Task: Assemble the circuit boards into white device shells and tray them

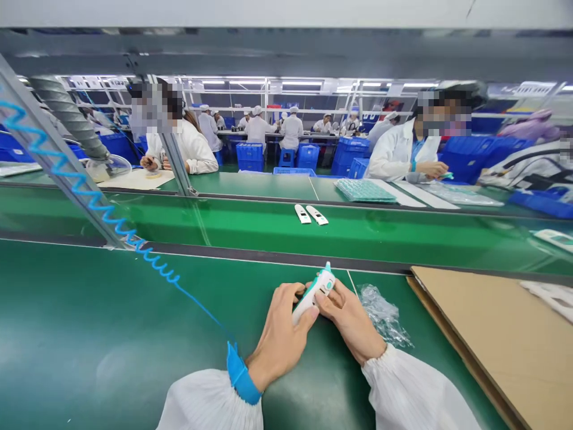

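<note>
item: one handheld device (328, 279), white casing with teal edging, a round teal button and a narrow teal tip. location: between both hands above the green bench (134, 334), tilted, tip pointing up and away from the wearer.

grip, left hand (282, 337): closed about the lower body, thumb along the near side. grip, right hand (353, 322): fingers drawn in at the upper body, thumb on the face below the button. the far fingertips are hidden, so their exact contact is perhaps a light pinch at most.

handling, as judged: light, stiff moulded plastic, unlikely to flex; smooth, so a little slippery to bare skin. the slender tip looks the most fragile part, the face the easiest to scuff. best hold: the long sides of the body, thumb opposite fingers, moderate pressure, clear of tip and button.

surroundings: blue wristband (242, 375) on the left wrist, with coiled blue cord (152, 258); crumpled clear plastic (384, 315) just beside the right hand; cardboard sheet (492, 334) farther right; two white device pieces (302, 214) (317, 215) side by side on the green strip (242, 226) beyond.
</note>
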`<control>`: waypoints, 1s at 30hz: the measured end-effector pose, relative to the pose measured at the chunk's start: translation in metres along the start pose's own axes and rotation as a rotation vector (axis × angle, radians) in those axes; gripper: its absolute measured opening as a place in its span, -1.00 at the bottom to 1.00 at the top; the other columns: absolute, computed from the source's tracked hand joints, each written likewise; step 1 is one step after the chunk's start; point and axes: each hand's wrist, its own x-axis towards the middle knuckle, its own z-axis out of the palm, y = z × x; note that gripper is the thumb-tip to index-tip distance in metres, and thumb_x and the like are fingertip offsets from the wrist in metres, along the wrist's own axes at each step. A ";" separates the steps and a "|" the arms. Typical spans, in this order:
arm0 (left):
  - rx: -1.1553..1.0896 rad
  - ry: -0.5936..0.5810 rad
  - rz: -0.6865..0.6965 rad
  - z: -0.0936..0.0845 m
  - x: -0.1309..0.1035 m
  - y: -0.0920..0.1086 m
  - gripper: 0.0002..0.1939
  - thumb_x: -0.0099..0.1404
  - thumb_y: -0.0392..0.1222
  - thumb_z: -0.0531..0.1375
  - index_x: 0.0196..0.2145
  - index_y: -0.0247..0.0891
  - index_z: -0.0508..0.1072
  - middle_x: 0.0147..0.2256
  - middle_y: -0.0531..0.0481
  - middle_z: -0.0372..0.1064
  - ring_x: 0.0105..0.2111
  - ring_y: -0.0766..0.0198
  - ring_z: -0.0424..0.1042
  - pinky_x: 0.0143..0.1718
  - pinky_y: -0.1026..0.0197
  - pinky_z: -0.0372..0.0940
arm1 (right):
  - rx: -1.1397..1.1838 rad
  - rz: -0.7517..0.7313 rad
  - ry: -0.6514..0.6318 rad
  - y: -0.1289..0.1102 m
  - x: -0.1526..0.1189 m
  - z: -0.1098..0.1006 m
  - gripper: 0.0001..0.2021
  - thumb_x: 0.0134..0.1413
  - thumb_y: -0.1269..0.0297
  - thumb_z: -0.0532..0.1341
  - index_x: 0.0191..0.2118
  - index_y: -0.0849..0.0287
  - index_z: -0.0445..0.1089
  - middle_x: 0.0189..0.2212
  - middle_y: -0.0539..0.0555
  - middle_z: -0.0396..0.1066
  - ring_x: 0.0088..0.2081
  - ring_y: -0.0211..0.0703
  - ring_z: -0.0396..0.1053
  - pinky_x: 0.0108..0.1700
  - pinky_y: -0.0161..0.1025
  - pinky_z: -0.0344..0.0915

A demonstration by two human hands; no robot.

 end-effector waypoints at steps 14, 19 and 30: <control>0.011 0.259 -0.135 -0.006 0.011 -0.022 -0.74 0.46 -0.04 0.06 -0.02 -0.19 0.39 -0.11 -0.09 0.35 -0.19 0.17 0.34 -0.13 0.07 0.28 | -0.929 0.066 0.241 -0.051 0.237 0.019 -0.64 0.28 0.08 0.28 0.05 0.21 0.43 -0.05 0.19 0.53 -0.10 -0.08 0.50 -0.01 -0.04 0.46; 0.001 0.293 -0.137 -0.004 0.012 -0.027 -0.75 0.46 -0.04 0.06 -0.05 -0.17 0.43 -0.13 -0.09 0.37 -0.21 0.18 0.37 -0.14 0.10 0.31 | -1.302 0.005 0.403 -0.052 0.266 0.000 -0.58 0.34 0.11 0.18 0.21 0.19 0.36 0.21 0.29 0.32 0.25 0.13 0.24 0.25 0.12 0.17; 0.101 0.231 -0.120 0.000 0.012 -0.044 -0.70 0.48 -0.05 0.03 0.00 -0.19 0.44 -0.05 -0.17 0.39 -0.22 0.19 0.42 -0.19 0.12 0.39 | -1.664 0.208 0.635 -0.062 0.286 -0.082 -0.53 0.30 0.01 0.11 0.17 0.17 0.41 0.27 0.42 0.20 0.31 0.35 0.07 0.17 0.29 0.10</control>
